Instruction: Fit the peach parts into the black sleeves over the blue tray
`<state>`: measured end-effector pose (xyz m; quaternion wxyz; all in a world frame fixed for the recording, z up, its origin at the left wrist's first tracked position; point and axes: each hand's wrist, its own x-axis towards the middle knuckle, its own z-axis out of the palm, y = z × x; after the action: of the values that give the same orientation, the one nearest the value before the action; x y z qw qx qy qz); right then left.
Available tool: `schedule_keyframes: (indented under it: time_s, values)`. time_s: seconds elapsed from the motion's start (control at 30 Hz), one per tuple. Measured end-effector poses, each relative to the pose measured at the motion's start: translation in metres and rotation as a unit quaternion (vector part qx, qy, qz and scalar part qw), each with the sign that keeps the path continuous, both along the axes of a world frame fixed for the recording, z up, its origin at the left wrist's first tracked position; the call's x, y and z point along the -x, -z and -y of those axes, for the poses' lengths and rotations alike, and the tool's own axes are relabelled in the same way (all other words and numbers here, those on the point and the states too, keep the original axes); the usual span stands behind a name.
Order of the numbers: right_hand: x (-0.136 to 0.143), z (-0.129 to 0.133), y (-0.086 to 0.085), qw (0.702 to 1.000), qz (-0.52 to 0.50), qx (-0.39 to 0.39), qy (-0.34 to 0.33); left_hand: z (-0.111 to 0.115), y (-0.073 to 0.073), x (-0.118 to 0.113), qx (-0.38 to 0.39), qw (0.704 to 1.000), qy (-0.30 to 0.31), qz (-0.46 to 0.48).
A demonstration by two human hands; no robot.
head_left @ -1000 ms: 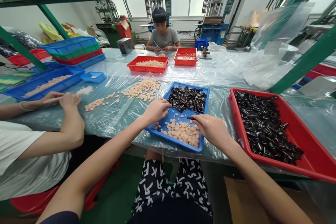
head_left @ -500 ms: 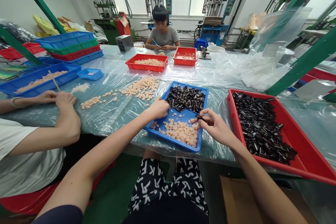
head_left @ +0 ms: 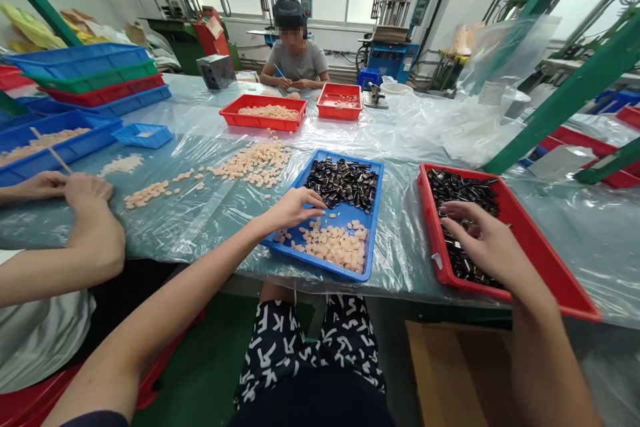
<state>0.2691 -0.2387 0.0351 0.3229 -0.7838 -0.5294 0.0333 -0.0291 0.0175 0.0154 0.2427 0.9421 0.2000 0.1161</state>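
My left hand (head_left: 299, 207) hovers over the left side of the blue tray (head_left: 311, 267), its fingers stretched out and a little apart from the thumb. I see nothing held in it. Small black glossy parts (head_left: 343, 181) are heaped in the tray's far half, and small beige oval pieces (head_left: 335, 247) lie in the near half. Over on the right, my right hand (head_left: 475, 233) is above the big red tray (head_left: 555, 273), fingers and thumb spread with nothing visible between them. Below it lies a pile of similar black parts (head_left: 463, 190), partly hidden by the hand.
Loose beige pieces (head_left: 255, 163) are scattered on the plastic-covered table (head_left: 210, 233). At left, a co-worker's hands (head_left: 83, 190) hold a thin stick near a blue bin (head_left: 107, 130). Across sits another person (head_left: 295, 57) behind red trays (head_left: 263, 123). A green post (head_left: 545, 90) slants at right.
My right hand has moved right from the blue tray to the red tray and let go of the black part it held. My left hand's fingers have loosened and stretched out. The view has shifted.
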Motion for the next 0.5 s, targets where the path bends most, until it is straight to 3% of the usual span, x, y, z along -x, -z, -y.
schedule_keyframes:
  time_s: [0.17,0.3,0.4,0.5]
  values:
    - [0.089,-0.04,-0.006,0.976,-0.132,-0.022,-0.172,0.044,-0.024,-0.004,0.102,0.977,-0.026,0.187]
    - [0.138,-0.069,-0.002,0.929,-0.236,-0.057,-0.28,0.076,-0.032,0.003,0.17,0.95,-0.025,0.261]
    - [0.152,-0.078,0.005,0.923,-0.229,-0.073,-0.299,0.084,-0.032,0.014,0.187,0.945,-0.041,0.265]
    - [0.152,-0.081,0.015,0.951,-0.113,-0.103,-0.267,0.082,-0.031,0.024,0.177,0.953,-0.047,0.24]
